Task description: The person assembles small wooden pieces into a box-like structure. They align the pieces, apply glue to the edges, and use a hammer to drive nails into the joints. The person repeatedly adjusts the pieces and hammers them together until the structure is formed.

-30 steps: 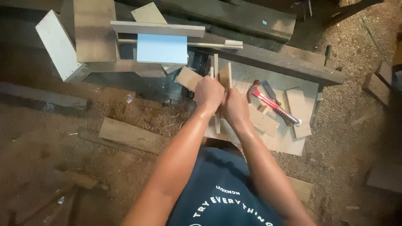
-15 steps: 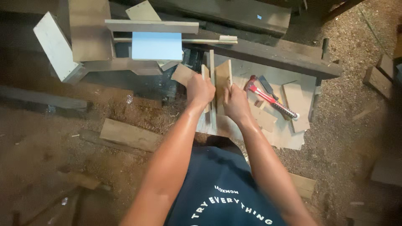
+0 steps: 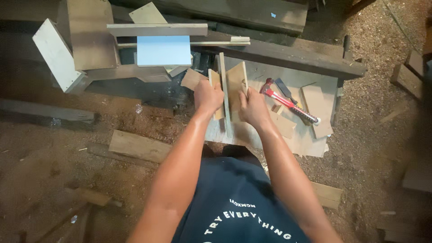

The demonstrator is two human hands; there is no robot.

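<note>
Both hands clench wooden pieces: the left hand [image 3: 208,95] a small block [image 3: 214,81], the right hand [image 3: 252,107] a plywood panel [image 3: 236,81]. They are seemingly being fitted against the upright strip [image 3: 223,90]. Next, squaring them calls for steadiness.

A pale board [image 3: 288,81] serves as the table, resting on the sawdust floor [image 3: 90,180]. A red hammer [image 3: 288,102] lies on it; just beyond the hammer sits a chisel [image 3: 284,88], and wood offcuts [image 3: 317,108] lie beside both.

Both bare arms are stretched out forward, left hand [image 3: 208,96] and right hand [image 3: 253,107] curled shut, side by side.
</note>
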